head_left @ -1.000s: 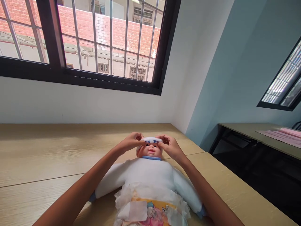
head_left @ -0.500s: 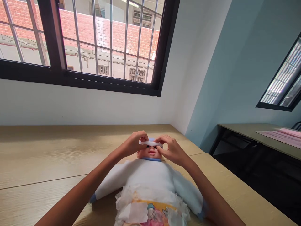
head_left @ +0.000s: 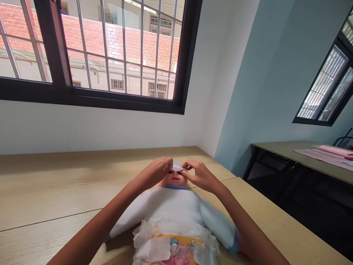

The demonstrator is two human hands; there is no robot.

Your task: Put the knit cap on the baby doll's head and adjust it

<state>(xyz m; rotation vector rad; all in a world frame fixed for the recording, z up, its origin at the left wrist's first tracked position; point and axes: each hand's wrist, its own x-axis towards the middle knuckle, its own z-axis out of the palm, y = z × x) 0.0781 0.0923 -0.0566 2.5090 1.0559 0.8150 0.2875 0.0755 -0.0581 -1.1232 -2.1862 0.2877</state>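
A baby doll (head_left: 174, 179) lies on its back on the wooden table, its head away from me. It wears a white long-sleeved top (head_left: 173, 206) with blue trim and a printed diaper (head_left: 182, 250) with frilly edges. On its head is a white and blue hat (head_left: 178, 168), low over the forehead. My left hand (head_left: 161, 167) pinches the hat's edge on the left side; its fingertips are partly hidden. My right hand (head_left: 199, 173) has thumb and fingers closed on the edge at the right, beside the doll's eye.
The wooden table (head_left: 68, 180) reaches back to a white wall below a barred window (head_left: 118, 55). At the right, past a gap, stands another table (head_left: 275, 147) with pink cloth (head_left: 322, 152) on it.
My left hand has turned over the hat's edge and now covers more of it. Less of the white band shows. My right hand stays at its side; the view has shifted slightly right.
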